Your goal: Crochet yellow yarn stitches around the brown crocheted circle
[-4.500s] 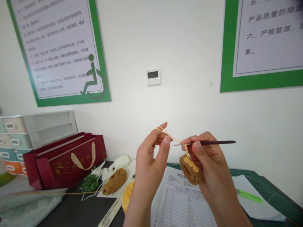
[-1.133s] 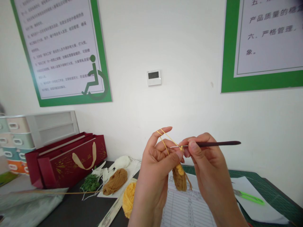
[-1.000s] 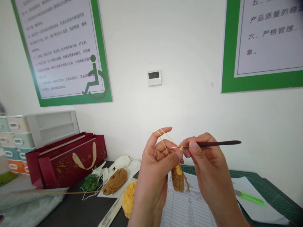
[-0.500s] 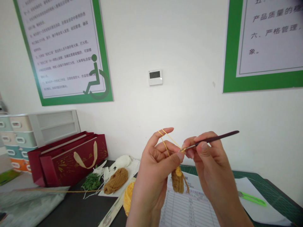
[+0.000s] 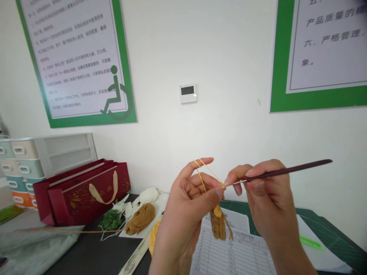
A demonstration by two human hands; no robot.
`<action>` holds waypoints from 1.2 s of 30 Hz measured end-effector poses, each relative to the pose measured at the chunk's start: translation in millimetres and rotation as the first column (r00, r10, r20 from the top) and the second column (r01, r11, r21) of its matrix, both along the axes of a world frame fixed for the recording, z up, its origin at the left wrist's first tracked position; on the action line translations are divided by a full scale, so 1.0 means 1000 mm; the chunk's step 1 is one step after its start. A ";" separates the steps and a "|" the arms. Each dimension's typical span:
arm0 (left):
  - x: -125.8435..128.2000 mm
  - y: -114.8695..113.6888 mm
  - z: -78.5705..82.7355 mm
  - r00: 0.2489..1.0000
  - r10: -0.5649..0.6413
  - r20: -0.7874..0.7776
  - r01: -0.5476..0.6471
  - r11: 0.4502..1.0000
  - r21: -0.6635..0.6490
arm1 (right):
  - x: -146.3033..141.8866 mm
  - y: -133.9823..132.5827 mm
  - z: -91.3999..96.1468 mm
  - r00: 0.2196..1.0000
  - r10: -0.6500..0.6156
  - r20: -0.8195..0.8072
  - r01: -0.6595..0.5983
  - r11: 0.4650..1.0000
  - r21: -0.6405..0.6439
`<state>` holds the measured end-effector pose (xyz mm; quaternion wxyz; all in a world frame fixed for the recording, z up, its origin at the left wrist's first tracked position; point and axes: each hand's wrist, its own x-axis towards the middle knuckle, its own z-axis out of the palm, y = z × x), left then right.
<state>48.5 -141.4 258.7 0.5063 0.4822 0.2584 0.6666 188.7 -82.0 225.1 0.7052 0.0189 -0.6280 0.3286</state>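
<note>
My left hand (image 5: pixel 187 206) pinches the top of a small brown and yellow crochet piece (image 5: pixel 218 225), which hangs below my thumb. Yellow yarn (image 5: pixel 202 173) is looped over my raised left forefinger and runs down to the piece. My right hand (image 5: pixel 265 194) is closed on a dark crochet hook (image 5: pixel 286 171); the hook's metal tip sits at the pinch point beside my left thumb, and its handle points up and to the right.
On the dark table lie a brown yarn ball (image 5: pixel 140 218), a yellow yarn ball (image 5: pixel 154 236), green and white scraps (image 5: pixel 110 220), a printed sheet (image 5: pixel 226 254), a green cutting mat (image 5: pixel 321 225) and a green tool (image 5: pixel 309 241). Red gift bags (image 5: pixel 83 193) and plastic drawers (image 5: pixel 20 168) stand at left.
My right hand has drawn the hook out to the right, handle tilted upward. The crochet piece now hangs edge-on under my left thumb instead of lying flat against my right hand.
</note>
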 end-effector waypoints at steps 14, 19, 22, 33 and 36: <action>-0.002 0.000 0.000 0.999 -0.029 0.020 0.029 0.999 -0.027 | 0.012 -0.009 0.006 0.968 -0.236 0.084 0.212 0.950 0.228; -0.002 -0.003 0.001 0.996 -0.073 0.044 0.075 0.996 -0.041 | 0.013 -0.009 0.004 0.948 -0.311 0.062 0.279 0.911 0.305; -0.002 -0.003 0.002 0.994 -0.089 0.059 0.092 0.995 -0.047 | 0.009 -0.007 0.001 0.953 -0.303 0.028 0.281 0.911 0.302; -0.003 -0.002 0.000 0.990 -0.077 0.117 0.083 0.995 -0.052 | -0.009 -0.006 -0.003 0.949 -0.298 -0.105 0.315 0.924 0.219; -0.002 0.000 -0.001 0.990 -0.071 0.119 0.076 0.996 -0.040 | -0.011 -0.006 -0.003 0.951 -0.283 -0.124 0.304 0.930 0.206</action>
